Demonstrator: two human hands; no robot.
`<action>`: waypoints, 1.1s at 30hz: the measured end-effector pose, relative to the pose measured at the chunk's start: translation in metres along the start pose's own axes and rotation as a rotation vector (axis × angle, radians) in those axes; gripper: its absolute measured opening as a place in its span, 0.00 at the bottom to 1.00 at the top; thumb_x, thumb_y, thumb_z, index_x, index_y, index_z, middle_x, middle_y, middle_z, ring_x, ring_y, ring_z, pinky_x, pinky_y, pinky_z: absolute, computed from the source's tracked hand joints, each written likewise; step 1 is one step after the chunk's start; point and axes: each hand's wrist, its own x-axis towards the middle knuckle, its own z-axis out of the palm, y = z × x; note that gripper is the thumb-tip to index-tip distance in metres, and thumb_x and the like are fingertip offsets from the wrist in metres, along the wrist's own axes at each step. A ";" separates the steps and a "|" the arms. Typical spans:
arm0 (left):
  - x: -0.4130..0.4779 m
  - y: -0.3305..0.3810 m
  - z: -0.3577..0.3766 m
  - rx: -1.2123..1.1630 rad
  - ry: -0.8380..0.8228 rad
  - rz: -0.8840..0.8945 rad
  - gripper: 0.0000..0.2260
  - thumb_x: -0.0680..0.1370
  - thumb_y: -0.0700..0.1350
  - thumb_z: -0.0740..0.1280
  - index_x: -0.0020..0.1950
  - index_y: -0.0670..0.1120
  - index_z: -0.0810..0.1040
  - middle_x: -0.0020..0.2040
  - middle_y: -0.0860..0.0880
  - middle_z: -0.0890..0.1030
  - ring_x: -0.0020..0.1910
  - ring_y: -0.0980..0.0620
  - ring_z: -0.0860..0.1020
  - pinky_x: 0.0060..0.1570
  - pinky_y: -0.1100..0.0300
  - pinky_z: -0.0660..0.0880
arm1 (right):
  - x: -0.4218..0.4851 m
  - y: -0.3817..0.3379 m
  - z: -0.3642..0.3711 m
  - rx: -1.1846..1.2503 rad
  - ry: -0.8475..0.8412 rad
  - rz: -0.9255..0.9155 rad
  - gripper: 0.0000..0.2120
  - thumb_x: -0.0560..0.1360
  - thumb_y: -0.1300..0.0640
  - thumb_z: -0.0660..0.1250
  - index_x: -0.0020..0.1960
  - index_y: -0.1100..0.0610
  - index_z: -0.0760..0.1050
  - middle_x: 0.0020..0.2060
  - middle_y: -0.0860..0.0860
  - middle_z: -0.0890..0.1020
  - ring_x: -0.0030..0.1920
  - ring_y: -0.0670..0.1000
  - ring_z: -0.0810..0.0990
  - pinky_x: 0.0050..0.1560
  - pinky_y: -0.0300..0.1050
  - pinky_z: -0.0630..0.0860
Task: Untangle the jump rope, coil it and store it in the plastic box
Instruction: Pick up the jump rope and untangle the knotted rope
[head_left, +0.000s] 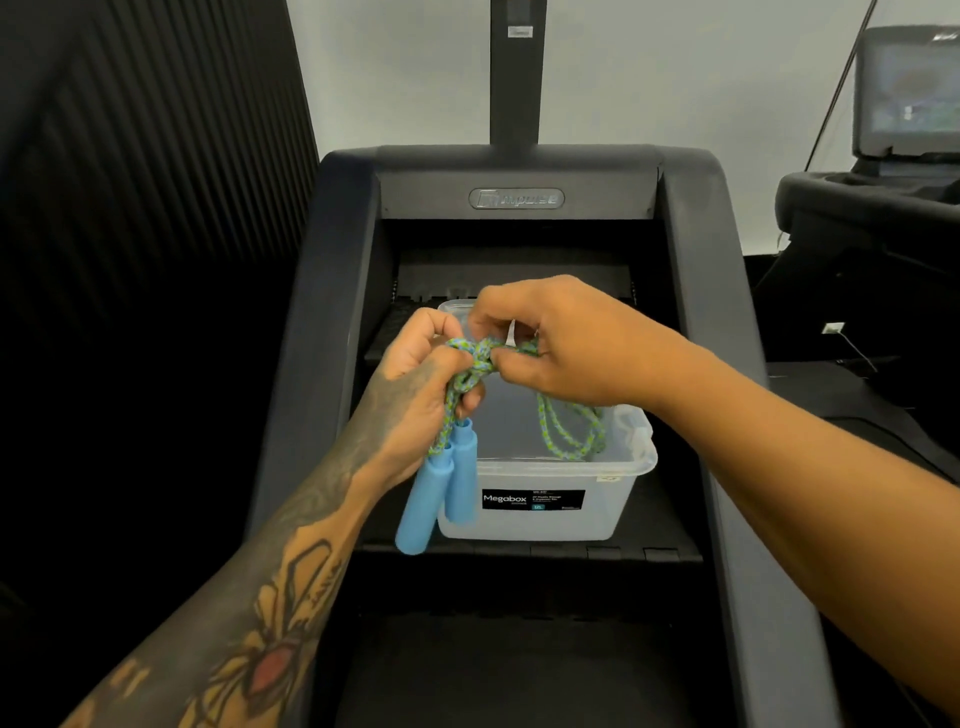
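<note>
Both forearms reach forward above the plastic box (540, 512), the left hand (415, 387) and right hand (558, 343) each with a pinching grip on the jump rope (480, 361) knot, its 2 blue handles (441, 493) dangling.

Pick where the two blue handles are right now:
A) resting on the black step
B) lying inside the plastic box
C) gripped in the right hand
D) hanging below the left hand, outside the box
D: the blue handles dangle under the left hand, in front of the plastic box.
</note>
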 end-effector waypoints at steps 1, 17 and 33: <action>-0.001 -0.001 0.000 -0.010 0.011 -0.004 0.03 0.71 0.38 0.60 0.42 0.45 0.68 0.33 0.43 0.71 0.27 0.49 0.69 0.28 0.56 0.63 | 0.001 0.000 0.001 0.019 0.002 0.004 0.09 0.71 0.56 0.65 0.50 0.54 0.75 0.39 0.45 0.78 0.33 0.42 0.71 0.38 0.42 0.72; -0.010 -0.008 -0.014 -0.026 0.035 -0.023 0.08 0.76 0.36 0.53 0.48 0.43 0.71 0.33 0.38 0.72 0.25 0.50 0.64 0.25 0.58 0.60 | 0.006 -0.005 0.045 0.554 -0.033 0.273 0.04 0.77 0.61 0.54 0.48 0.59 0.68 0.37 0.59 0.83 0.42 0.63 0.80 0.43 0.62 0.78; -0.017 -0.026 -0.005 -0.010 0.125 0.003 0.05 0.79 0.36 0.60 0.48 0.43 0.75 0.32 0.40 0.75 0.24 0.51 0.65 0.25 0.59 0.60 | 0.003 -0.006 0.042 0.877 -0.119 0.458 0.15 0.83 0.55 0.53 0.52 0.66 0.70 0.34 0.59 0.78 0.30 0.47 0.79 0.35 0.44 0.78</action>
